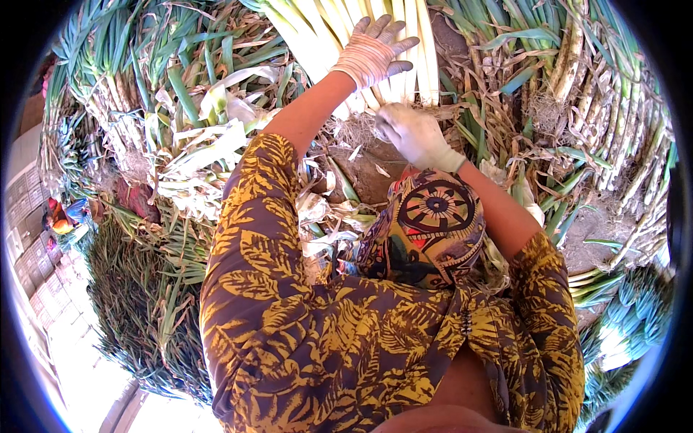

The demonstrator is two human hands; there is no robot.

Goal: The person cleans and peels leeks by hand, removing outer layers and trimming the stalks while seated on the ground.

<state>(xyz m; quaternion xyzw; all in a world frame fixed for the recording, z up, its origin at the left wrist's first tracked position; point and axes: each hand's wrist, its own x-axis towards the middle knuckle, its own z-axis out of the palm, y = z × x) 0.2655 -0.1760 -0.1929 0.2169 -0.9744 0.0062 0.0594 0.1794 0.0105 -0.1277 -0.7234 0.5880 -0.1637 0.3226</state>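
My left hand [375, 52], in a striped work glove, lies flat with fingers spread on a row of cleaned white leek stalks [339, 29] at the top middle. My right hand [415, 136], in a pale glove, is curled at the root end of those stalks, near their hairy roots [357, 130]; what it grips is not clear. Both arms wear a yellow and brown leaf-print garment [289, 317]. A patterned cloth [426, 224] covers my knee between them.
Heaps of green leeks with leaves lie at the left [123, 79] and right [621, 123]. Peeled skins and dry leaves [209, 151] litter the dirt ground [372, 169]. Darker green tops are piled at lower left [137, 303].
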